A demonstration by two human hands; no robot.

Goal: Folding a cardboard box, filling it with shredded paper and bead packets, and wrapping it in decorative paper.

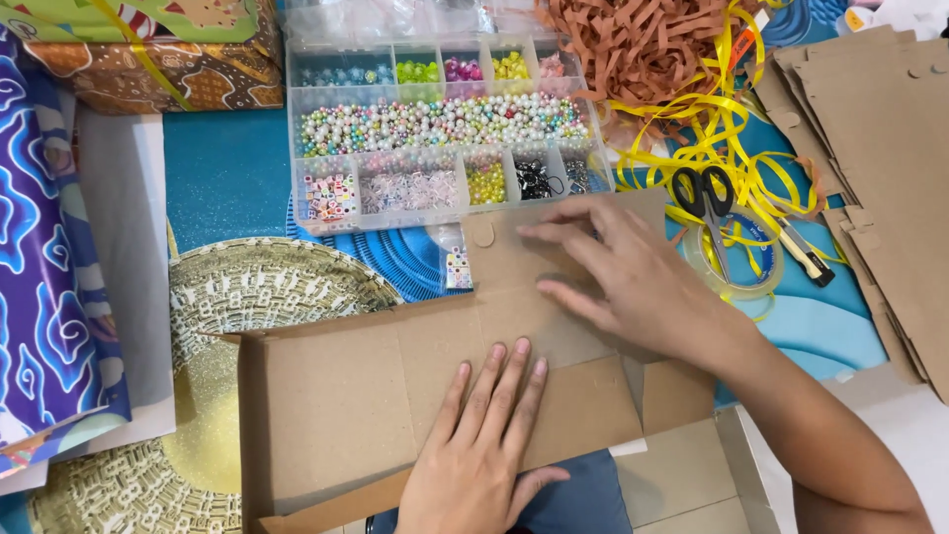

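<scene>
- The left hand (474, 450) lies palm down on the flat brown cardboard box blank (395, 396), its fingers straight and close together, pointing away from the person; the grip is spread flat and closes on nothing
- The right hand (633, 287) comes in from the right side and also rests flat on the cardboard, just beyond the left hand's fingertips; its fingers are fanned loosely over an upper flap, pressing rather than pinching (the thumb is hidden beneath the palm)
- The cardboard lies directly under both hands, with a side flap standing up at its left edge and further panels folded near the right wrist
- Just beyond the right hand's fingertips sits a clear compartment box of beads (445, 129), with pearly beads in its long middle row and letter cubes in a lower left cell; a small bag of letter beads (458, 265) lies left of those fingertips, touching the cardboard edge
- To the right of the right hand lie black-handled scissors (704, 198) on a roll of clear tape (736, 262), among loose yellow ribbon (722, 129); a stack of brown cardboard sheets (870, 148) lies further right
- Left of the left hand sits a round woven mat (257, 287), and beyond it blue patterned wrapping paper (44, 247)
</scene>
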